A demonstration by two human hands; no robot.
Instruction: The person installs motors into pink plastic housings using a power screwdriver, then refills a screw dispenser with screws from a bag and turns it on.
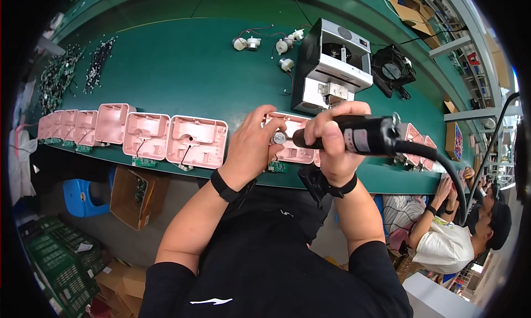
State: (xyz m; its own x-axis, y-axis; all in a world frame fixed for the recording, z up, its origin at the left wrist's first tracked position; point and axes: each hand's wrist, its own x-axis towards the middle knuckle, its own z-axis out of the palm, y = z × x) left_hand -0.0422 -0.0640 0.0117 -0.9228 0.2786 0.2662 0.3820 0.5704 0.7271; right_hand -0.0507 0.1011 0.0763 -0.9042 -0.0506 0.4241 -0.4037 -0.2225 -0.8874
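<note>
My left hand is closed, its thumb and fingers around a small round silver-white motor set at a pink plastic housing. In my right hand is a black electric screwdriver, lying nearly level with its nose toward the motor and its cable running off to the right. The screwdriver's bit and any screw are hard to make out. A green circuit board hangs at the housing's near edge. Both hands cover much of this housing.
More pink housings line the bench's near edge on the left, others on the right. A screw feeder machine, a black fan and loose wired motors stand beyond. Wire piles lie far left. A co-worker sits at right.
</note>
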